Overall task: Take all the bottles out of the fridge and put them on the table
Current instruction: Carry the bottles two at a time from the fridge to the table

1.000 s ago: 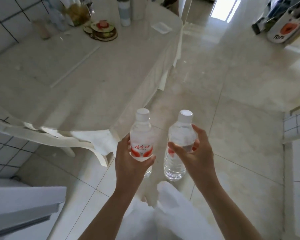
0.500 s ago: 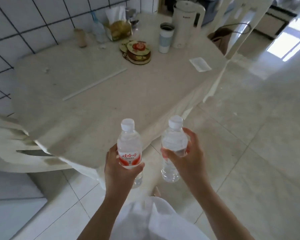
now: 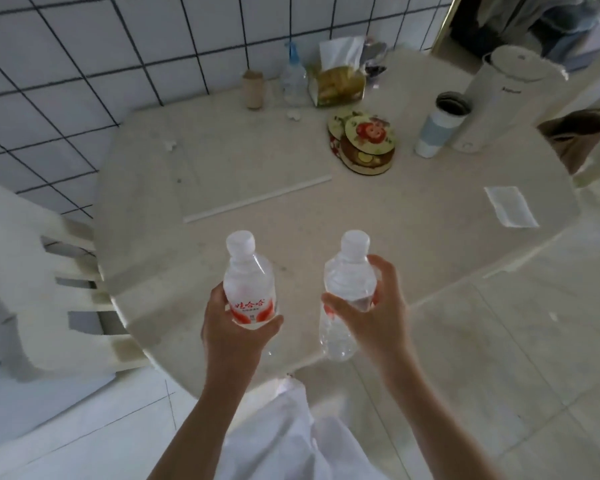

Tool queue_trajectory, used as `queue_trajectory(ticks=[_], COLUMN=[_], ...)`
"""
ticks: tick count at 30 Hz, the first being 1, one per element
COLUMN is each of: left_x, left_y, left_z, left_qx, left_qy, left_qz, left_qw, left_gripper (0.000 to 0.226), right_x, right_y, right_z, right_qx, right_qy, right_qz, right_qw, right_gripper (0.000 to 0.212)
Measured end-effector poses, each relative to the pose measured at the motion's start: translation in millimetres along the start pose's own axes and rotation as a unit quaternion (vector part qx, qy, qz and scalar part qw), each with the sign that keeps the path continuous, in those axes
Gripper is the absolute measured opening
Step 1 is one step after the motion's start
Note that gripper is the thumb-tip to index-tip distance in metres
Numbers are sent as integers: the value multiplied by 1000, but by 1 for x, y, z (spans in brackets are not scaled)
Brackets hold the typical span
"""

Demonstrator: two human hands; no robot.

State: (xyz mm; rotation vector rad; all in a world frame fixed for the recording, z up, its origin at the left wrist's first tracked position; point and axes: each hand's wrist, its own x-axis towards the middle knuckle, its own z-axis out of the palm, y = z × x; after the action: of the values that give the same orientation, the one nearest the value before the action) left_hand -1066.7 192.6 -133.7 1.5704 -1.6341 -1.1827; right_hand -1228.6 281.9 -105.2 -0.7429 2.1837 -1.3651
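From the head camera, the left hand (image 3: 234,336) curls its fingers and thumb around the lower half of a clear plastic water bottle with a white cap and a red-and-white label (image 3: 248,289), held upright above the near edge of the round cream-coloured table (image 3: 378,216). The right hand (image 3: 371,315) wraps around a second clear plastic bottle with a white cap (image 3: 345,292), also upright and just beside the first without touching it; its base hangs over the table's near rim. Both bottles look filled with clear water. At the far side stand a small tan cylindrical container (image 3: 253,89), a clear bottle with a blue top (image 3: 293,79), a yellow tissue box with a white tissue sticking out (image 3: 338,79), a white-and-pale-blue tumbler, open at the top with a dark inside (image 3: 439,128), and a tall white electric kettle with its lid shut (image 3: 499,98). A stack of round floral coasters (image 3: 364,142) lies near the tumbler. A white slatted chair (image 3: 42,289) stands at the left.
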Motion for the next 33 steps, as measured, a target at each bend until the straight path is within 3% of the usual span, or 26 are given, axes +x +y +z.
queue_trajectory(ticks=[12, 20, 33], left_x=[151, 214, 239], left_y=[9, -8, -33], left_z=[-5, 11, 33], left_qx=[0, 18, 34], left_qy=[102, 187, 221], left_qz=[-49, -58, -49], left_qw=[994, 980, 973], left_gripper=[72, 80, 79], right_x=[127, 190, 228], right_y=[-39, -48, -33], right_z=[110, 168, 217], right_qx=[-17, -10, 20], right_qy=[-95, -160, -216], right_qz=[-82, -109, -96], right_qw=[992, 981, 972], right_gripper=[80, 82, 76])
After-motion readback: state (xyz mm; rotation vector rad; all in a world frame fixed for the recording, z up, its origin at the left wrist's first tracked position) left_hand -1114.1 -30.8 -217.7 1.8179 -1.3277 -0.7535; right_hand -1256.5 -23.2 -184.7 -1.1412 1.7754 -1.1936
